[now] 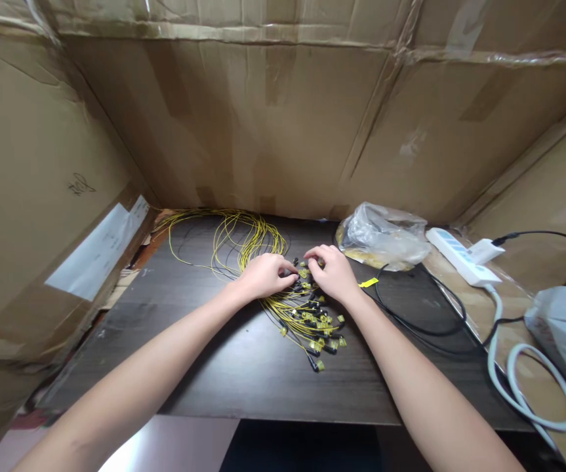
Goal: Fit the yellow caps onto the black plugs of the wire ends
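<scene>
A bundle of thin yellow wires with black ends and small clear-yellow plastic pieces lies on the dark table. My left hand rests over the wires, thumb and forefinger closed at a black wire end. Across from it, my right hand has its fingers curled in a pinch over the upper wire ends. What sits between those right fingertips is too small to make out. Behind my left hand, the wires' long loops run back to the far left.
Cardboard walls surround the dark tabletop. A clear plastic bag lies at the back right, beside a white power strip. A black cable with a yellow tag curves near my right forearm. A pale plastic bag stands far right.
</scene>
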### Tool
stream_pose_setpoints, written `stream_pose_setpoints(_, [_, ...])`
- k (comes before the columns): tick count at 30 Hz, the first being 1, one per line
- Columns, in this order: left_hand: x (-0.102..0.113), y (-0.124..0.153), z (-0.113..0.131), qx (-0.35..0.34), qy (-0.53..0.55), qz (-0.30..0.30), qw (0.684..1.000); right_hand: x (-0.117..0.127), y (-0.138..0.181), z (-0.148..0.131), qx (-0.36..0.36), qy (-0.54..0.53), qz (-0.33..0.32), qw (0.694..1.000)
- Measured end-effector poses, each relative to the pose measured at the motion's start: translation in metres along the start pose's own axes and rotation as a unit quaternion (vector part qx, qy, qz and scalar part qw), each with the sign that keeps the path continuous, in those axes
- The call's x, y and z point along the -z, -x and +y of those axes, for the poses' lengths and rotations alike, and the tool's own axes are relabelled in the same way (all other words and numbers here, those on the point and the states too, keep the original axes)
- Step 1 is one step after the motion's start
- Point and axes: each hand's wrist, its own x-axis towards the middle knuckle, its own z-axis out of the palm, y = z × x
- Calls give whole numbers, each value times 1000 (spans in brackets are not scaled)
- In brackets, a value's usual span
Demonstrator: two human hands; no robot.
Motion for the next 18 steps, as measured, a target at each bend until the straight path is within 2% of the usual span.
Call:
stream_pose_setpoints(11, [-6, -3, 0, 19, -2, 27, 999, -2, 0, 2, -5, 5, -7, 1000])
stream_pose_setpoints(15, [-11, 0, -2, -9, -6, 64, 998, -5, 0, 1, -19, 18, -26, 999])
stream_pose_setpoints(18, [-12, 6, -5, -28, 33, 109, 993, -5, 0, -2, -35, 33, -44, 998])
